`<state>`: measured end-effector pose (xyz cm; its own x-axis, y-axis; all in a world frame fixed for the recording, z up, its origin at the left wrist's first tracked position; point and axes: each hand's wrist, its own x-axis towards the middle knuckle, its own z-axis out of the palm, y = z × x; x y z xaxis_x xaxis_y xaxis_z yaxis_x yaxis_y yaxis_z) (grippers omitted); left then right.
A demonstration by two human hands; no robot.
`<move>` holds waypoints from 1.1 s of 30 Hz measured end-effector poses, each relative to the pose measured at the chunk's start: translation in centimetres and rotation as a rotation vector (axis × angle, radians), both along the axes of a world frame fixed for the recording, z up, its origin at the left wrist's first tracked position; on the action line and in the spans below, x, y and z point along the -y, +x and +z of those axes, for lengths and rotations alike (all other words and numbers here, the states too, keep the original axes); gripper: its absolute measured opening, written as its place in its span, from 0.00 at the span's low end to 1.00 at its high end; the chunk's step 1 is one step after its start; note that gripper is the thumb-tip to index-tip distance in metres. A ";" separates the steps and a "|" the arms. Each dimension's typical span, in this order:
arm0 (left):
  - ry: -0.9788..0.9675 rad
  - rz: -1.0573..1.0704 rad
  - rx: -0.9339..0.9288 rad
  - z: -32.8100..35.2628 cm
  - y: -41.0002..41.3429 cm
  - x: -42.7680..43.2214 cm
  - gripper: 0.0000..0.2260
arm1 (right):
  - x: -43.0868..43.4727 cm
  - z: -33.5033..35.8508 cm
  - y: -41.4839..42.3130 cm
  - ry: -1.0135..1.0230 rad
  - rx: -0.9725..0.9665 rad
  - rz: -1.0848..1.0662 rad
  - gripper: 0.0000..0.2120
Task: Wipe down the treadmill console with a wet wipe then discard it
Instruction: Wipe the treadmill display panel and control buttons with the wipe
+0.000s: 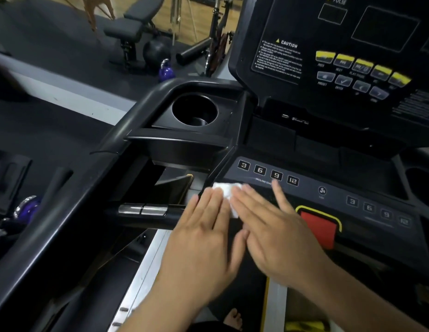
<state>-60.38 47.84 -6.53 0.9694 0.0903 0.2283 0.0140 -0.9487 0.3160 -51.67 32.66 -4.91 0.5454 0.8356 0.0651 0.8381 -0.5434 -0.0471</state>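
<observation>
Here, my left hand [203, 236] and right hand [275, 236], fingers [208, 202] straight, press the wet wipe [226, 190] flat at the console [306, 196]'s left edge, just below the incline buttons [268, 173].

Lighting: dim, cool, indoor. The black console [328, 195] is dark, with a soft sheen on its edges. Warm brighter patch on the wooden floor [201, 17].
Blur: motion smear on the right hand [275, 236], and the far-left edge is soft.
Distortion: wide-angle bowing of the handrail [65, 224].
</observation>
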 end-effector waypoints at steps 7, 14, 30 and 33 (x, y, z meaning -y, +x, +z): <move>-0.077 0.051 -0.049 -0.1 3.2 -1.6 0.27 | -2.9 0.3 2.5 -0.024 0.079 -0.046 0.28; -0.168 0.069 -0.048 -0.5 0.9 -3.0 0.26 | -2.9 -0.5 0.9 0.029 0.010 0.032 0.27; -0.131 -0.078 -0.119 0.6 4.0 -3.3 0.38 | -2.6 -0.9 2.1 0.035 0.030 -0.180 0.26; -0.137 -0.129 -0.101 1.3 7.6 -3.6 0.36 | -3.0 -0.4 3.4 0.013 0.011 -0.268 0.28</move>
<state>-52.76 51.39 -5.21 0.9922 -0.0129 0.1237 -0.0671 -0.8929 0.4451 -48.24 35.69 -5.30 0.7463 0.6605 0.0818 0.6649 -0.7454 -0.0475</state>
